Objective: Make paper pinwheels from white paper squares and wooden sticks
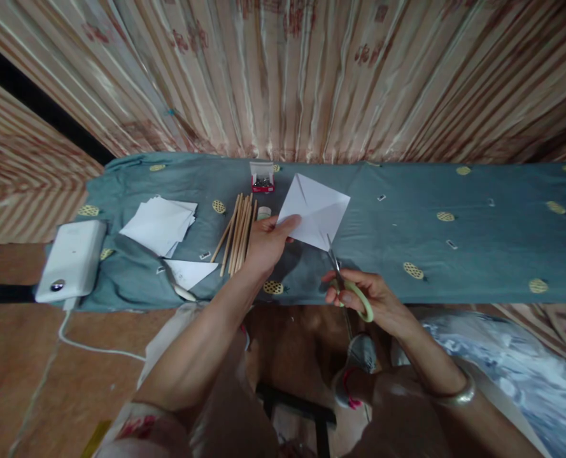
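Our two bare forearms, the left [206, 337] and the right [430, 356], reach forward from the bottom edge. Beyond them hangs a pleated, striped curtain [263, 83] with reddish patterns. Between us and it runs the long surface [493, 267], covered in grey-green cloth printed with yellow pineapples.

At its left end we have a white boxy device [72, 261] with a white cable plugged into its near end. To the right of that lies a loose stack of white paper [158, 224], its edges uneven. The white square sheet [318, 210] is up in our hands, above the middle of the surface, with creases crossing it. Our left hand [267, 245] has a closed grip on its left corner, thumb on top.

Just left of that hand, thin wooden sticks [239, 235] lie roughly side by side. Our right hand [368, 292] grips the green-handled scissors [339, 273], the blade tips at the sheet's near corner. A triangular white piece [191, 272] lies below the stack. Behind the sticks stands a small red box [262, 184], lid up, with shiny bits inside; smaller yet is the pale-capped container [263, 212] beside our left hand.
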Available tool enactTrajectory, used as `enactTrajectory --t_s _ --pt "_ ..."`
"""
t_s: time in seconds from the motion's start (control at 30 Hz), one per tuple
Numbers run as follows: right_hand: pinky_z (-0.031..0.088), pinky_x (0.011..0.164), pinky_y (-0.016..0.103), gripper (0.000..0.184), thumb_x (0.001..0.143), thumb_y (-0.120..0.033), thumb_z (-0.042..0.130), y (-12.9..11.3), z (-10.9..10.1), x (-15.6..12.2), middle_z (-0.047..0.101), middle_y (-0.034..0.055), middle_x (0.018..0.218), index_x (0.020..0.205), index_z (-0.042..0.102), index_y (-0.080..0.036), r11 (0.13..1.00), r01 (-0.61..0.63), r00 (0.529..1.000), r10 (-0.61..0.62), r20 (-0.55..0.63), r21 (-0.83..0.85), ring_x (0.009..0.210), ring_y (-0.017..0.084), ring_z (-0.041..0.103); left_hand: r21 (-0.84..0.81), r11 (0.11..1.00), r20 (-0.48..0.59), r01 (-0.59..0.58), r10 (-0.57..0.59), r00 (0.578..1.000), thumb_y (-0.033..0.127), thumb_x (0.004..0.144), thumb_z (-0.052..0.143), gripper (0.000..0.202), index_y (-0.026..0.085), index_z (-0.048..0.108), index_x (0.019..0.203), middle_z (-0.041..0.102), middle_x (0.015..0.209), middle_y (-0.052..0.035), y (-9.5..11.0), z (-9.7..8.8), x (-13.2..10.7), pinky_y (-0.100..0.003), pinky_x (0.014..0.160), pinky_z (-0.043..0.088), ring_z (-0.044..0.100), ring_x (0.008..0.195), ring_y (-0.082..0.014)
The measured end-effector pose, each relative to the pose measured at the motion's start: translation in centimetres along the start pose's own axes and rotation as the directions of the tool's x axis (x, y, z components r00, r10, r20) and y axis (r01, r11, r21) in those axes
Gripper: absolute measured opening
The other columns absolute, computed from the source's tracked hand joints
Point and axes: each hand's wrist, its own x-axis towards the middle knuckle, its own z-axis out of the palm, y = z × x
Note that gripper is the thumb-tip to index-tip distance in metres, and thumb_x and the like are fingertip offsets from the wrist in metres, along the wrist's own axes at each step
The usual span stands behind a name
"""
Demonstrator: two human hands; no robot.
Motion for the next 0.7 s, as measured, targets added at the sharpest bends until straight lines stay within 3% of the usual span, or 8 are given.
enactTrajectory --t_s 0.7 --pt "0.040 0.050 0.023 0.039 0.068 -0.050 0.078 -0.19 0.21 0.30 0.060 -0.0011 0.063 0.090 0.072 -0.019 0.999 0.007 0.998 -0.010 -0.064 -0.050 0.056 0.011 0.050 0.042 0.999 0.015 0.005 -0.006 1.000 0.035 0.064 0.075 0.019 0.017 0.071 0.067 0.067 0.066 -0.0016 -0.26 0.25 -0.54 -0.023 0.054 0.042 0.057 0.060 -0.0123"
